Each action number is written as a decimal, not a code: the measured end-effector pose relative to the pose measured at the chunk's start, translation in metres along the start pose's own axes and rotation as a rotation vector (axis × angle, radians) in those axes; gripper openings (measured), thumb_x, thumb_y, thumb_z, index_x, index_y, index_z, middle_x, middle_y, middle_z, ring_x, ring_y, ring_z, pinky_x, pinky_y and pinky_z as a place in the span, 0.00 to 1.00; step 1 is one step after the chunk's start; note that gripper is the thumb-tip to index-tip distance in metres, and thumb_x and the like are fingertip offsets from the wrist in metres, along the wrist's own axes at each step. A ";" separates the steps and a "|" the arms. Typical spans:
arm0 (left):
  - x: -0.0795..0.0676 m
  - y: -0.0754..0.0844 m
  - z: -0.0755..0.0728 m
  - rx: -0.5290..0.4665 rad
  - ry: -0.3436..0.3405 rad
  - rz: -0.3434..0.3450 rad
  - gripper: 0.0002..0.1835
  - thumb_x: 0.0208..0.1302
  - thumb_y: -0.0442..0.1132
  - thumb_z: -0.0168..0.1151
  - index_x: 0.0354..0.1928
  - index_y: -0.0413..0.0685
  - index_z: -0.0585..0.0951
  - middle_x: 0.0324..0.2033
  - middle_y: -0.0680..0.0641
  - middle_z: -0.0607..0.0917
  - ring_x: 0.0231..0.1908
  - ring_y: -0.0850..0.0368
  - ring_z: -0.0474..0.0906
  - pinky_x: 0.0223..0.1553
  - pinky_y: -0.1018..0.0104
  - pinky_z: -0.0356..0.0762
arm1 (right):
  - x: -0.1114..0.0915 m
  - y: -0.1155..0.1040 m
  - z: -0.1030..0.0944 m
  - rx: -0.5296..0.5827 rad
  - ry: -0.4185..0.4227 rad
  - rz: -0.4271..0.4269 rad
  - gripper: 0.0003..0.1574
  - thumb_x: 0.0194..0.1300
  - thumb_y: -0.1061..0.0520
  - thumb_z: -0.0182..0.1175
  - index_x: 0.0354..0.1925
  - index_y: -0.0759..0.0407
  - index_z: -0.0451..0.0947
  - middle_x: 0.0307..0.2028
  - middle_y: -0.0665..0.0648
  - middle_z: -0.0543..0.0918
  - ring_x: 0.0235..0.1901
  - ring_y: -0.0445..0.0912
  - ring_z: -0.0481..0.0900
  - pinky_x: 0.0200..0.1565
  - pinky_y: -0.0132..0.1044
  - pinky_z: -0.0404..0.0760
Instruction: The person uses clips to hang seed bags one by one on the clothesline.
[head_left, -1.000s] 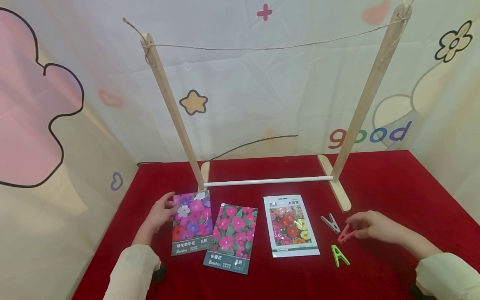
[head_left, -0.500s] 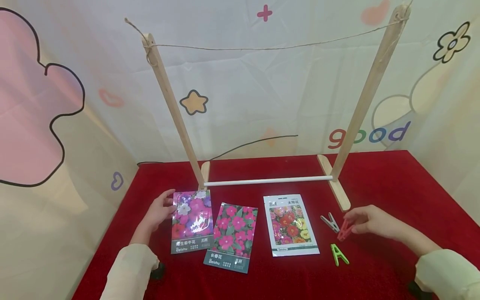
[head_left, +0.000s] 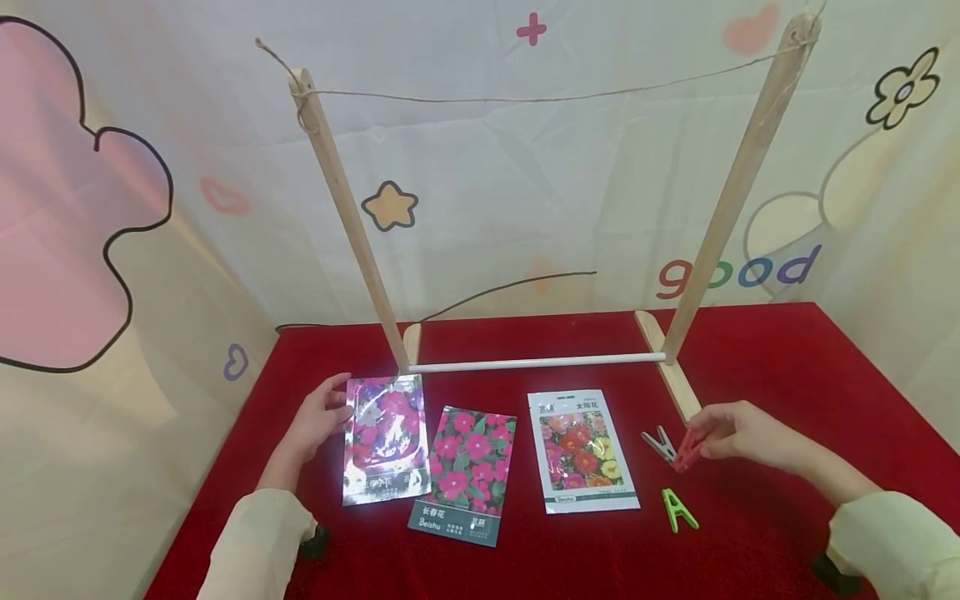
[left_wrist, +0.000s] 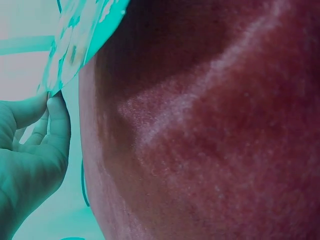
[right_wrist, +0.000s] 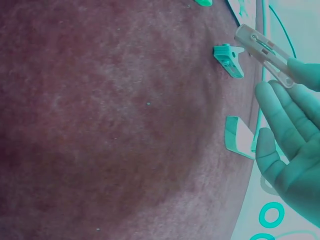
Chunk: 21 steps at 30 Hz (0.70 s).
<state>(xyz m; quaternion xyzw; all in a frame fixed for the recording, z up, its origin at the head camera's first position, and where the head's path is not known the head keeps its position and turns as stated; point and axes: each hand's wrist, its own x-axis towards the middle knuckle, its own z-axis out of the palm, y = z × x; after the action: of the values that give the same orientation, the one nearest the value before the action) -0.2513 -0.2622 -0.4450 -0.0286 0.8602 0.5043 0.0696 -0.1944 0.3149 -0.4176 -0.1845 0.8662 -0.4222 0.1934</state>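
Observation:
My left hand [head_left: 318,418] pinches the left edge of a seed packet [head_left: 384,437] with pink and purple flowers, its glossy face catching glare. The left wrist view shows thumb and fingertips meeting on that packet's edge [left_wrist: 75,45]. Overlapping its lower right is a second packet [head_left: 468,467] with bright pink flowers. A white packet [head_left: 581,450] with red and yellow flowers lies farther right. Between thumb and fingers my right hand [head_left: 750,433] holds a red clothespin [head_left: 688,450], raised off the cloth in the right wrist view. A grey clothespin [head_left: 660,446] and a green clothespin [head_left: 680,509] lie beside it.
Behind the packets stands a wooden frame with a left post [head_left: 348,221], a right post [head_left: 742,192] and a white rod [head_left: 536,362] low down. A twine line [head_left: 480,100] joins the post tops. Red cloth [head_left: 600,558] covers the table; a printed curtain [head_left: 480,192] hangs behind.
The left packet has tilted and risen slightly in my left hand, and glare now spreads over it. My right hand has lifted the red clothespin a little and turned it more upright.

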 end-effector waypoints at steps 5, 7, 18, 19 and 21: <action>-0.002 0.004 -0.001 -0.011 0.015 0.020 0.30 0.62 0.33 0.50 0.65 0.50 0.55 0.51 0.37 0.67 0.48 0.44 0.67 0.45 0.56 0.76 | 0.000 -0.007 -0.003 -0.019 0.018 -0.014 0.26 0.54 0.57 0.61 0.48 0.70 0.68 0.39 0.62 0.79 0.37 0.41 0.79 0.38 0.30 0.78; -0.003 0.006 -0.002 -0.015 0.024 0.021 0.30 0.62 0.34 0.50 0.65 0.51 0.55 0.51 0.37 0.67 0.48 0.45 0.67 0.44 0.57 0.76 | 0.001 -0.010 -0.004 -0.027 0.028 -0.009 0.25 0.54 0.57 0.61 0.48 0.69 0.69 0.39 0.61 0.80 0.36 0.41 0.79 0.37 0.30 0.78; -0.004 0.019 -0.003 -0.032 0.037 0.064 0.30 0.62 0.34 0.50 0.65 0.55 0.56 0.51 0.38 0.68 0.47 0.45 0.69 0.43 0.58 0.77 | 0.006 -0.025 -0.012 -0.068 0.093 0.010 0.22 0.52 0.56 0.62 0.44 0.65 0.70 0.36 0.60 0.79 0.33 0.41 0.79 0.35 0.31 0.79; -0.004 0.021 -0.003 -0.033 0.040 0.066 0.30 0.62 0.35 0.51 0.65 0.55 0.56 0.51 0.39 0.68 0.47 0.45 0.69 0.43 0.58 0.77 | 0.006 -0.026 -0.013 -0.070 0.098 0.010 0.22 0.51 0.56 0.63 0.44 0.65 0.70 0.36 0.60 0.79 0.33 0.41 0.79 0.35 0.31 0.79; -0.005 0.026 -0.002 -0.036 0.048 0.067 0.30 0.62 0.36 0.51 0.65 0.57 0.56 0.51 0.40 0.68 0.48 0.46 0.69 0.43 0.58 0.77 | 0.005 -0.030 -0.015 -0.070 0.107 0.005 0.23 0.52 0.56 0.63 0.44 0.65 0.70 0.37 0.60 0.79 0.34 0.41 0.79 0.36 0.31 0.79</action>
<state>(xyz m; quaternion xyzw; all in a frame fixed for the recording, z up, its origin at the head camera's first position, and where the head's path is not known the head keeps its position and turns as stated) -0.2492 -0.2517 -0.4210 -0.0129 0.8529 0.5210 0.0314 -0.2017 0.3051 -0.3864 -0.1662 0.8901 -0.4002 0.1413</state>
